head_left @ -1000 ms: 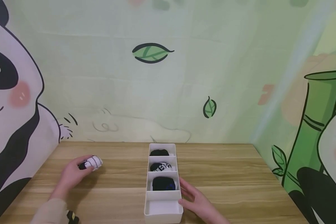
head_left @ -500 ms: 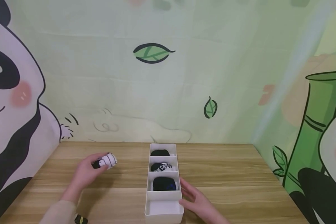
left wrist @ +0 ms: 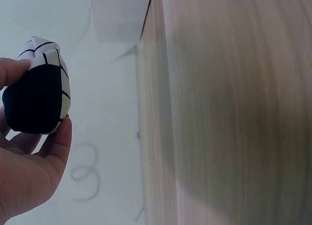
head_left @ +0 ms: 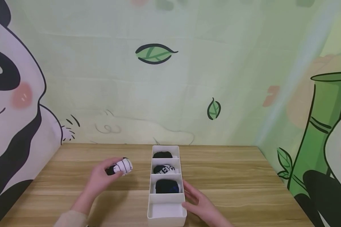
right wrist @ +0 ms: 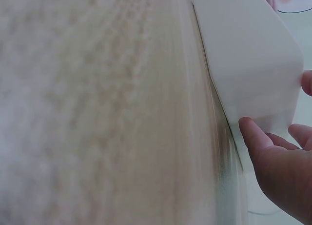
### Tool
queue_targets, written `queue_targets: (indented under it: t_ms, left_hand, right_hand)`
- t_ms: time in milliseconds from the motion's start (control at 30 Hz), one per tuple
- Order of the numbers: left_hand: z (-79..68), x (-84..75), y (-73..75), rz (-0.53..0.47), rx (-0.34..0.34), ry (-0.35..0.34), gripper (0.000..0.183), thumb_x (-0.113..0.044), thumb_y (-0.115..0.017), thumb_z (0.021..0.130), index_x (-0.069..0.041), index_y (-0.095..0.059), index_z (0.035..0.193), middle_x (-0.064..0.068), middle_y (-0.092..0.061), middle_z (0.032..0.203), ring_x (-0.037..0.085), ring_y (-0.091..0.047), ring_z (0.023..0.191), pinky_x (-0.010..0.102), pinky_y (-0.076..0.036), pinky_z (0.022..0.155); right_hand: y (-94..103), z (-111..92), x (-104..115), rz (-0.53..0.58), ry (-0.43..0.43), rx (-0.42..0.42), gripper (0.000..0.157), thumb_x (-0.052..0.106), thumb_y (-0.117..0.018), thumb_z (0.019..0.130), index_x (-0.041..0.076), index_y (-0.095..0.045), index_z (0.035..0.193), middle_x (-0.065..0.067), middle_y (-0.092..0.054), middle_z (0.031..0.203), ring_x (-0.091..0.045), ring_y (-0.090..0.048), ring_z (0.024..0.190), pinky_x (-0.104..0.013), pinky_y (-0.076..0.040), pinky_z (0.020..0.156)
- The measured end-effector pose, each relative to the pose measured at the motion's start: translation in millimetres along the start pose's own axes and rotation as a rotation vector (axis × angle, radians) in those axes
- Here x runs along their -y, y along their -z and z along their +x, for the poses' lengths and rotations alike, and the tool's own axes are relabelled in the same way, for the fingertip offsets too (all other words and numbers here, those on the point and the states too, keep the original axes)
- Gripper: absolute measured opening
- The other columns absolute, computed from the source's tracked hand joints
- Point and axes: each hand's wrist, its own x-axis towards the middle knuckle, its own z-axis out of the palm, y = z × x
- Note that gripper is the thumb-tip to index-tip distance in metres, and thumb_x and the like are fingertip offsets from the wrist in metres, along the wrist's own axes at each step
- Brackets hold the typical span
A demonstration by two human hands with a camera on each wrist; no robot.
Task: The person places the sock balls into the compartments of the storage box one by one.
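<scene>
My left hand (head_left: 100, 176) pinches a rolled-up pair of socks (head_left: 123, 166), white with black lines and a black part, held above the table left of the box. In the left wrist view the thumb and fingers grip this bundle (left wrist: 36, 98) from opposite sides. A long white storage box (head_left: 166, 213) with compartments in a row stands on the table. Three hold dark bundles: a black one (head_left: 162, 154) at the back, a black-and-white one (head_left: 164, 169), then another black one (head_left: 167, 186). The nearest compartment is bare. My right hand (head_left: 201, 205) rests its extended fingers against the box's right side.
The wooden table (head_left: 230, 173) extends to both sides of the box. Behind it hangs a green backdrop (head_left: 102, 78) printed with leaves, pandas and bamboo, meeting the table's far edge.
My left hand has carried the rolled-up socks rightward over the table, closer to the box. My right hand and the box have stayed in place.
</scene>
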Motion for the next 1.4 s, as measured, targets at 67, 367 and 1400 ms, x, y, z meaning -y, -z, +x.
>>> queue_targets:
  t_ms: [67,367,1400]
  left_hand:
    - [-2.3,-4.7,-3.5,-0.003,0.003,-0.002,0.046,-0.010,-0.079,0.080,-0.005,-0.068,0.125,0.019,-0.065,0.124,0.033,-0.059,0.109,0.048,-0.048,0.091]
    - [-11.2,-22.6,-20.0,-0.058,0.027,-0.001,0.047,-0.007,-0.081,0.077,-0.009,-0.070,0.122,0.015,-0.066,0.123,0.033,-0.060,0.111,0.050,-0.047,0.093]
    - [-33.8,-62.5,-77.7,-0.158,0.166,-0.245,0.046,-0.009,-0.084,0.074,-0.015,-0.073,0.119,0.002,-0.068,0.119,0.024,-0.060,0.111,0.040,-0.051,0.094]
  right_hand:
    - [-0.2,0.2,0.0,-0.001,-0.002,-0.003,0.075,0.010,-0.066,0.095,-0.001,-0.023,0.155,-0.026,-0.025,0.157,-0.047,-0.030,0.140,-0.051,-0.029,0.110]
    - [-0.5,0.6,0.5,0.000,-0.021,-0.007,0.074,0.011,-0.066,0.095,0.000,-0.024,0.155,-0.025,-0.025,0.157,-0.045,-0.029,0.140,-0.051,-0.028,0.111]
    - [0.2,0.5,0.1,-0.015,-0.020,-0.001,0.073,0.009,-0.065,0.096,0.000,-0.023,0.155,-0.025,-0.024,0.158,-0.046,-0.029,0.140,-0.047,-0.031,0.111]
